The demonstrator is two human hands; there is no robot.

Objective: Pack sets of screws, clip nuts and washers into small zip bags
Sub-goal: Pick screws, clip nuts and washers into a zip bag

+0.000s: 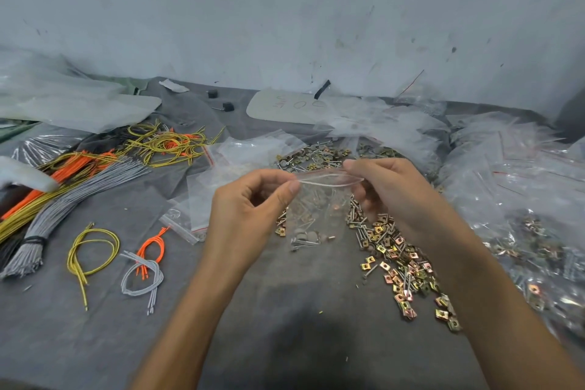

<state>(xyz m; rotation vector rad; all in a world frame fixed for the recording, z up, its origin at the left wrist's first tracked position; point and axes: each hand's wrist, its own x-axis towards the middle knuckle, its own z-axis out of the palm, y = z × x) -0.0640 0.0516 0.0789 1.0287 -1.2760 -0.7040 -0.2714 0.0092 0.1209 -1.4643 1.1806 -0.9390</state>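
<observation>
Head view leaves the contents of your zip bag [319, 209] hard to read. Through the clear film you can make out a few screws [304, 242] and round washers [311, 235] gathered near the bottom, and the rest is a blur. The lower fingers of your right hand [392, 196] are hidden behind the bag's edge, and both forearms run out of the lower frame. On the right, the heap of filled bags [522, 187] is cut off by the frame edge, and glare masks much of what lies inside.

Open room sits in the near middle of the grey worktop [285, 326], between your forearms. Loose clip nuts [405, 272] and more screws crowd the right and far side. Empty zip bags [202, 212] lie just left of your left hand [250, 203], with a bundle of grey cords [63, 199] and a loop of yellow cord [91, 250] further left.

The zip bag hangs between your two hands, above the worktop — your left thumb and forefinger pinch the left end of its mouth, your right thumb and forefinger pinch the right end, and the lips bow slightly apart.
</observation>
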